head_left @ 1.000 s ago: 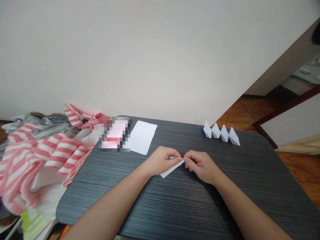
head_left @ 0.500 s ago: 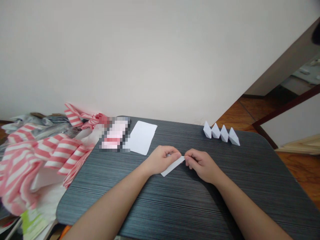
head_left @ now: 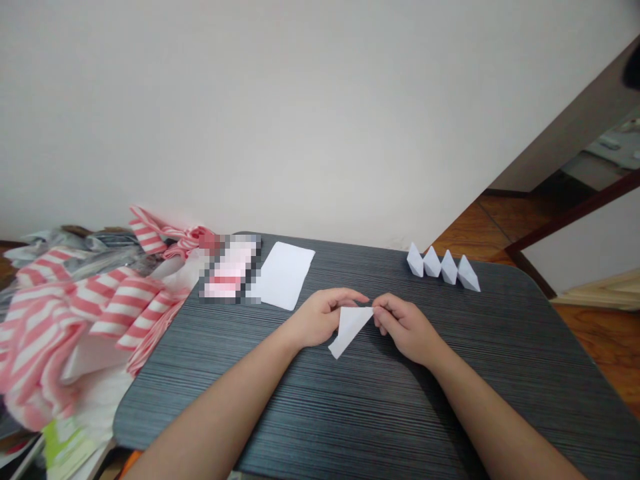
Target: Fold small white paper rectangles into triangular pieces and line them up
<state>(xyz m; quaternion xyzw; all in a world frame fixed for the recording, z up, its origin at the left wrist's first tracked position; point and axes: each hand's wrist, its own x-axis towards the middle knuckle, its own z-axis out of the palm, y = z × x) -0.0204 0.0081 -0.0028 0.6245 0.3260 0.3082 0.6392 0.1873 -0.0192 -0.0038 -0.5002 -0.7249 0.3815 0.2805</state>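
A small folded piece of white paper is between my two hands, just over the dark table. It shows a triangular part with a narrow strip at its lower left. My right hand pinches its right-hand corner between thumb and fingers. On the other side, my left hand is beside the paper's left edge, fingers stretched out over the top and apart from the thumb. The paper covers the tip of that thumb. Whether the left thumb touches the paper I cannot tell.
Several folded white paper pieces stand in a row at the table's back right. White paper sheets lie at the back left, beside a pixelated phone-like object. Red-and-white striped cloth is heaped left of the table.
The folded paper has turned in my hands and now shows a broad triangular face. My left fingers have straightened and loosened from it, while the right hand keeps its pinch.
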